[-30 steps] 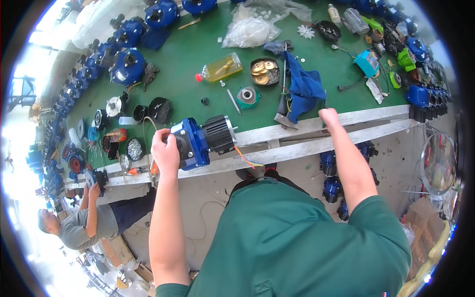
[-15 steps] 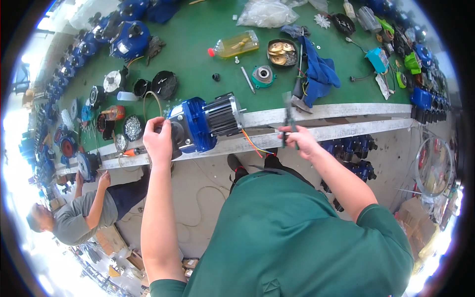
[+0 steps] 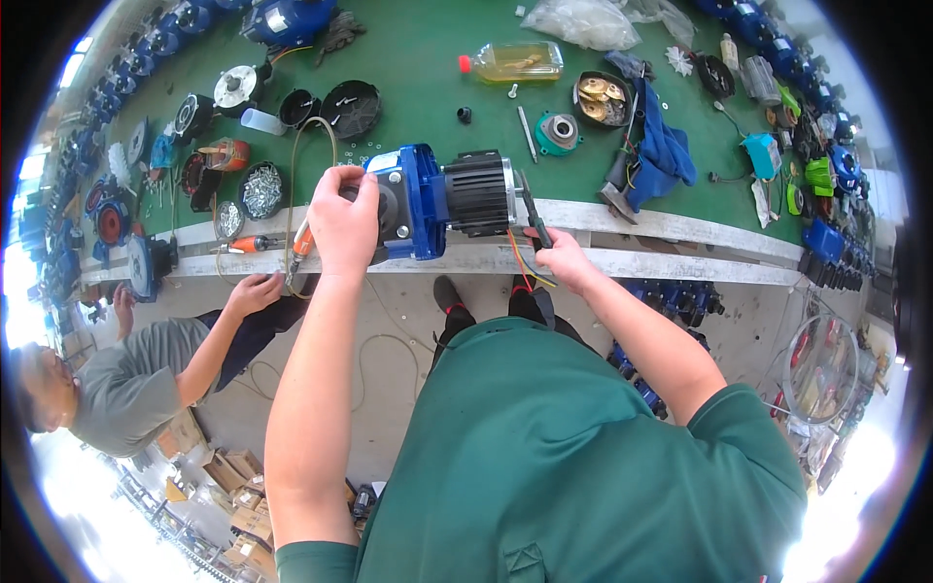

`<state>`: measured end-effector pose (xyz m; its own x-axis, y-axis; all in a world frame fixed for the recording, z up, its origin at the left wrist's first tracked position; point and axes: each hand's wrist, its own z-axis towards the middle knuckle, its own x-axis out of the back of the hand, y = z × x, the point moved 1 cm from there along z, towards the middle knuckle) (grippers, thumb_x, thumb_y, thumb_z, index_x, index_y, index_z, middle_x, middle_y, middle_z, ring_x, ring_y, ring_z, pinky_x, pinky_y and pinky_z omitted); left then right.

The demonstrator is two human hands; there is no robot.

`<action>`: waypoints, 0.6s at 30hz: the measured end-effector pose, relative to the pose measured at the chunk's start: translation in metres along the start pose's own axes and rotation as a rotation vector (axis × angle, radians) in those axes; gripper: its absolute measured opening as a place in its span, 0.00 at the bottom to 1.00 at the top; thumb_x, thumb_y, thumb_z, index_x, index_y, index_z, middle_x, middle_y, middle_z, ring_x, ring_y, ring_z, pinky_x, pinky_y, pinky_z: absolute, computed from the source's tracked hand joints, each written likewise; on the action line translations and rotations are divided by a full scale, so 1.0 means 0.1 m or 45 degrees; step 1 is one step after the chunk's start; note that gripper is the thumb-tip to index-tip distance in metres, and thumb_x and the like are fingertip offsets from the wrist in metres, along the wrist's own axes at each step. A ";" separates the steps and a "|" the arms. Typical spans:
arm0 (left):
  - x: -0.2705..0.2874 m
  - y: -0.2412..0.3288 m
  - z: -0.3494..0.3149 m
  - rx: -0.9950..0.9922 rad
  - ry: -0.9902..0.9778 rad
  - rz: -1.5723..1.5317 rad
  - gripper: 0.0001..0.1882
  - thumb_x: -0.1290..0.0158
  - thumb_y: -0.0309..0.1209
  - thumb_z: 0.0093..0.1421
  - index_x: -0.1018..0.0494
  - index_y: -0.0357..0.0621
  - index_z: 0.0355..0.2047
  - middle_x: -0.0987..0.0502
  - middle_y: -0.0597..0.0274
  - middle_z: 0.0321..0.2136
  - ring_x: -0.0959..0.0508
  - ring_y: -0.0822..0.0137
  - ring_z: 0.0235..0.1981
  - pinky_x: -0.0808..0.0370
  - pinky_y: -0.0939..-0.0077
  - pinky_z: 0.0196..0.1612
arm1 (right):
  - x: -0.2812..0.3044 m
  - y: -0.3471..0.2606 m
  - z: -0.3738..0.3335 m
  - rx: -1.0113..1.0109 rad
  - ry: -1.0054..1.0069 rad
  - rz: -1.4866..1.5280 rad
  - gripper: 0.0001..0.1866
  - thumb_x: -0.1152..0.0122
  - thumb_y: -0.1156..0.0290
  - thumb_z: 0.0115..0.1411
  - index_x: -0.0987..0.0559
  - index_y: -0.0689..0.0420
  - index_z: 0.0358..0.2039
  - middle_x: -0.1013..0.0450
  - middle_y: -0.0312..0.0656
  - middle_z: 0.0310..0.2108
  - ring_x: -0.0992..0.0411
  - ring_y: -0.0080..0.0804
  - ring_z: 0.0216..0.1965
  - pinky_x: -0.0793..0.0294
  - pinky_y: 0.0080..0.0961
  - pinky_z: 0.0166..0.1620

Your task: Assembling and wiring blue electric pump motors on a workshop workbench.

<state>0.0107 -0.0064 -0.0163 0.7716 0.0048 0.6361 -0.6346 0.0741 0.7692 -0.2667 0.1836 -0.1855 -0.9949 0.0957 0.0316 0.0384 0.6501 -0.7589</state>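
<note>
A pump with a blue housing [image 3: 424, 199] and a black finned motor [image 3: 476, 192] lies across the bench's front edge. Around its left end curl the fingers of my left hand [image 3: 346, 222], closed on it. My right hand [image 3: 562, 258] grips pliers [image 3: 534, 216] with dark handles; their jaws point up beside the motor's right end face, close to its short shaft. Whether the jaws touch the shaft, I cannot tell. Below the motor hang loose coloured wires [image 3: 525, 260], near my right fingers.
Beyond the pump lie a bottle of yellow liquid [image 3: 520, 62], a bowl of brass discs [image 3: 602, 98], a hammer [image 3: 616, 194] and a blue cloth [image 3: 664, 155]. At left, a co-worker's hand [image 3: 255, 294] is near an orange tool [image 3: 304, 239] with a hose. Screws fill a dish [image 3: 261, 189].
My right hand has brought the pliers from right of the motor to its end face. The whole view has shifted. The co-worker's hand has moved toward the orange tool and hose.
</note>
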 end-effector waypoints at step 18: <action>0.00 -0.10 0.03 0.001 -0.021 -0.048 0.11 0.40 0.32 0.60 0.21 0.35 0.37 0.18 0.55 0.31 0.19 0.64 0.34 0.23 0.70 0.43 | -0.09 0.05 0.14 0.200 0.181 -0.386 0.16 0.42 0.71 0.49 0.21 0.63 0.39 0.25 0.54 0.42 0.25 0.50 0.47 0.27 0.38 0.53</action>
<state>0.0169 -0.0096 -0.0237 0.7941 -0.0146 0.6076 -0.6052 0.0735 0.7927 -0.2589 0.1754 -0.1984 -0.9357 0.0273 0.3518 -0.2817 0.5422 -0.7916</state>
